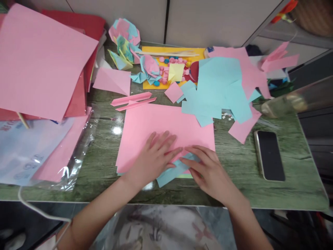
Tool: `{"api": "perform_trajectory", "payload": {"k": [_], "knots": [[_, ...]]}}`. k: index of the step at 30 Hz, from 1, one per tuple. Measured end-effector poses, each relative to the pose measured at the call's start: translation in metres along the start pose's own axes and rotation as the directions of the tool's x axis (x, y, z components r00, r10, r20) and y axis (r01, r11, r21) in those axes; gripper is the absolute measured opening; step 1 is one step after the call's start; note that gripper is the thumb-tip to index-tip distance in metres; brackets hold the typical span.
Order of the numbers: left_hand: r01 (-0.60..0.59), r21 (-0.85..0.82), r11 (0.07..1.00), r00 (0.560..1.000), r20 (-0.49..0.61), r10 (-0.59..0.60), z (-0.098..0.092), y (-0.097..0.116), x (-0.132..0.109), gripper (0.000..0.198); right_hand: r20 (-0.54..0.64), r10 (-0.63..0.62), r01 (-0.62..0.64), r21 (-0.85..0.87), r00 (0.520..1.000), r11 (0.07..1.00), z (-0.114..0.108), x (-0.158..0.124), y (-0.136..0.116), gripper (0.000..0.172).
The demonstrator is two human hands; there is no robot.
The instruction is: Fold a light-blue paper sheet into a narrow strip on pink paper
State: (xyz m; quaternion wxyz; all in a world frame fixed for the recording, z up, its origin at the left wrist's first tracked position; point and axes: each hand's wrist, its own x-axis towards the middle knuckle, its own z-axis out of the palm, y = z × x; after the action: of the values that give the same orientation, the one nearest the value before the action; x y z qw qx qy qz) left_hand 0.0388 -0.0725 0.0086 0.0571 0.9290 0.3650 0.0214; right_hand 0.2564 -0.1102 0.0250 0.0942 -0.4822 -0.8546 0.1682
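A narrow light blue piece of paper (170, 175) lies at a slant over the near edge of a stack of pink sheets (145, 119). My left hand (152, 158) rests flat on the top pink sheet with its fingers spread, the thumb touching the blue paper. From the other side, my right hand (208, 170) has its curved fingers on the blue paper's right part, partly covering it. The two index fingertips almost meet above the paper. Beyond the hands lie two folded pink strips (131, 99). Exactly how the blue paper is folded under my fingers is hidden.
Light blue sheets (218, 85) and pink scraps lie behind on the right, near a phone (270, 155). A yellow sheet (145, 85) bears small pink and blue pieces; folded paper flowers (125, 36) stand beside it. Large pink sheets (47, 62) and plastic packaging (75, 163) cover the left side.
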Motion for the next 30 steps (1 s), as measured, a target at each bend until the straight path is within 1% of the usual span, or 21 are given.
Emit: {"api": "perform_trajectory", "payload": {"k": [2,3,5,6,7,10,12,14,16,19,21,23,25,27,30], "knots": [[0.024,0.002,1.0,0.997,-0.071,-0.024,-0.003,-0.002,-0.003,0.053,-0.025,-0.011,0.011,-0.021,1.0,1.0,0.004,-0.001,0.006,0.03],[0.058,-0.006,0.998,0.99,-0.129,-0.059,-0.004,-0.001,-0.006,0.049,-0.05,0.013,-0.016,-0.051,0.999,0.999,0.008,-0.001,0.006,0.03],[0.112,-0.043,0.993,0.96,-0.253,-0.119,-0.006,0.005,-0.013,0.041,-0.122,0.097,-0.113,-0.132,0.988,0.985,0.018,-0.002,0.001,0.03],[0.113,-0.066,0.991,0.949,-0.289,-0.127,-0.006,0.008,-0.016,0.038,-0.159,0.132,-0.159,-0.166,0.978,0.973,0.023,-0.002,-0.003,0.03],[0.083,-0.08,0.993,0.951,-0.29,-0.103,-0.005,0.012,-0.018,0.035,-0.192,0.162,-0.199,-0.19,0.968,0.961,0.027,-0.001,-0.008,0.031],[0.043,-0.099,0.994,0.98,-0.19,-0.061,0.0,0.015,-0.02,0.033,-0.24,0.198,-0.252,-0.22,0.95,0.942,0.035,0.001,-0.021,0.031],[0.058,-0.09,0.994,0.989,-0.132,-0.07,0.004,0.011,-0.018,0.032,-0.246,0.21,-0.269,-0.238,0.946,0.933,0.036,0.002,-0.025,0.031],[0.059,-0.066,0.996,0.991,-0.114,-0.066,0.005,0.006,-0.015,0.031,-0.229,0.209,-0.265,-0.25,0.951,0.931,0.035,0.001,-0.022,0.034],[0.054,-0.033,0.998,0.99,-0.13,-0.058,0.005,0.002,-0.013,0.031,-0.199,0.194,-0.241,-0.252,0.961,0.937,0.033,-0.002,-0.014,0.036],[0.058,0.014,0.998,0.977,-0.208,-0.054,0.004,0.002,-0.012,0.027,-0.153,0.154,-0.19,-0.257,0.976,0.948,0.029,-0.005,0.002,0.041],[0.011,0.009,1.0,0.972,-0.235,-0.008,0.005,0.002,-0.013,0.024,-0.127,0.131,-0.16,-0.258,0.983,0.953,0.026,-0.005,0.011,0.043],[-0.063,-0.029,0.998,0.97,-0.236,0.054,0.007,0.001,-0.015,0.022,-0.121,0.117,-0.143,-0.242,0.986,0.96,0.023,-0.004,0.016,0.042],[-0.099,-0.062,0.993,0.968,-0.237,0.082,0.01,0.0,-0.016,0.022,-0.144,0.12,-0.149,-0.205,0.982,0.968,0.021,-0.002,0.015,0.039],[-0.099,-0.066,0.993,0.965,-0.25,0.08,0.011,-0.001,-0.017,0.023,-0.188,0.14,-0.169,-0.148,0.972,0.974,0.021,0.0,0.009,0.033],[-0.092,-0.04,0.995,0.96,-0.268,0.078,0.011,-0.001,-0.016,0.022,-0.261,0.197,-0.217,-0.048,0.945,0.975,0.024,0.004,-0.004,0.022]]}}
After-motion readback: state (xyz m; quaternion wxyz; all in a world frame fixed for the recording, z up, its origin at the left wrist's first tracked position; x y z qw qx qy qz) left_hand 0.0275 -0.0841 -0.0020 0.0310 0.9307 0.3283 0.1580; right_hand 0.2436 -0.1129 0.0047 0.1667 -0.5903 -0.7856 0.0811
